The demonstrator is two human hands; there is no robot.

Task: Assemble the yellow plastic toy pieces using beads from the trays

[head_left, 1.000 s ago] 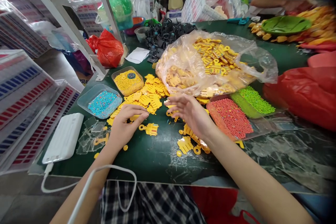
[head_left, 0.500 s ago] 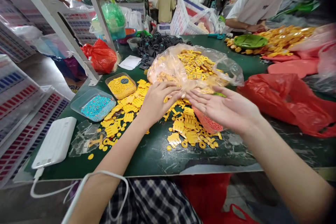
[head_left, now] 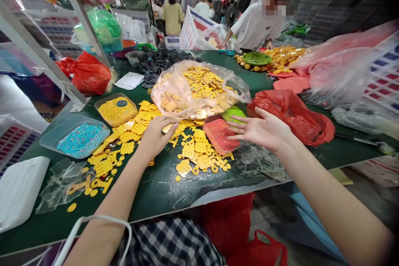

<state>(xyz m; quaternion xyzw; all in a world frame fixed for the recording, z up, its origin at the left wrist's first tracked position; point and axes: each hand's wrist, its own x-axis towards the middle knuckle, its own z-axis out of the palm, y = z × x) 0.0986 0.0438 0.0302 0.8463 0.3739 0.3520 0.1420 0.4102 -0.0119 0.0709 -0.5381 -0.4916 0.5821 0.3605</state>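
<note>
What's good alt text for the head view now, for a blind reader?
A person's left hand is over loose yellow pieces on a green table; the open right hand is near a tray of red beads. Beyond sits a clear bag of more yellow pieces.

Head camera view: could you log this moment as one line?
left hand: near yellow pieces | right hand: open, near red beads

Bag (head_left: pixel 171 96) behind loose pieces (head_left: pixel 135 126); tubs (head_left: pixel 50 138) either side.
</note>
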